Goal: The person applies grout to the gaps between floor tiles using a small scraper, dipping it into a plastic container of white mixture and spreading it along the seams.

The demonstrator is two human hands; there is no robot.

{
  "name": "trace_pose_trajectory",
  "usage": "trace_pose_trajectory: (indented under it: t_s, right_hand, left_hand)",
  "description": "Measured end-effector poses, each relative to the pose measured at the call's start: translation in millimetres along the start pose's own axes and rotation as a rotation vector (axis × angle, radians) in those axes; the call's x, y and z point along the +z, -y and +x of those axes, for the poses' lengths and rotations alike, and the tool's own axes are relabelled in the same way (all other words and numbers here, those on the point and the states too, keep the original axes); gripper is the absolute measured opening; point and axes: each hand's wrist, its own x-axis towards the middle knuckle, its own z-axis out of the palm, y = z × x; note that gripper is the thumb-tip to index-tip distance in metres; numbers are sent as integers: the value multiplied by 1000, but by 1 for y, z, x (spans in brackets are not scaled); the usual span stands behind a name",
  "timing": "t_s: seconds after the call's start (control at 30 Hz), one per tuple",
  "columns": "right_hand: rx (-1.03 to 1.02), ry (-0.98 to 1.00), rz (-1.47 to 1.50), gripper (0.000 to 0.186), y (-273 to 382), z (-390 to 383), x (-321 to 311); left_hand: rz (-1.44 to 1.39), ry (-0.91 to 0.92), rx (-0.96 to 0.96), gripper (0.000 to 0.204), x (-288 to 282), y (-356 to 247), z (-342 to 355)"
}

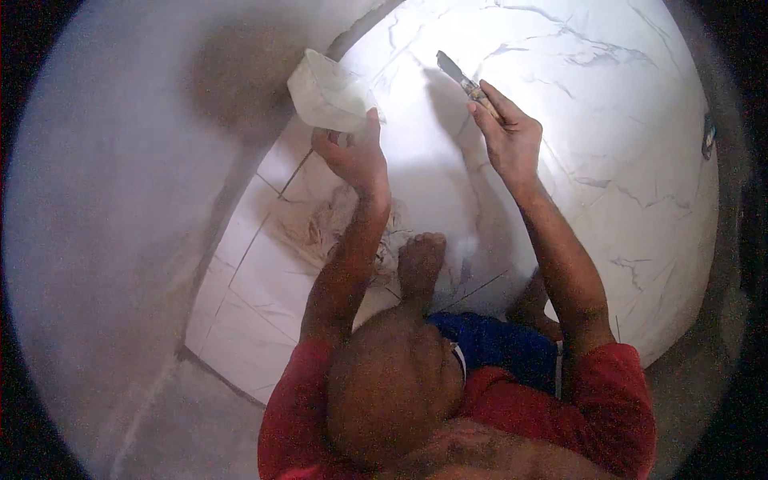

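My left hand (352, 160) grips a white container (328, 94); to its right, my right hand (514, 146) clasps a scraper (472, 90) over marbled tiles (632, 160).

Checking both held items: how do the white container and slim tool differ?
The white container is broad and hollow; the tool is long and narrow. The container is pale throughout; the tool has a dark blade. Both are held: the container in the left hand, the tool in the right hand.

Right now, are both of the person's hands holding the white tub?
No, only the left hand holds the white tub; the right hand grips a flat-bladed scraper.
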Motion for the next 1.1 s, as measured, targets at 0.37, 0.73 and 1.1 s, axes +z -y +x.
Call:
trace_pose_trajectory:
  t_s: [0.37, 0.73, 1.1]
  right_hand:
    - [12, 9, 10, 38, 1, 1, -2]
    - [48, 51, 17, 39, 16, 1, -9]
    - [-12, 56, -10, 38, 22, 0, -15]
  left_hand:
    - [65, 7, -106, 78, -16, -13, -8]
    - [104, -33, -91, 78, -38, -17, -12]
    - [73, -52, -73, 80, -54, -29, -16]
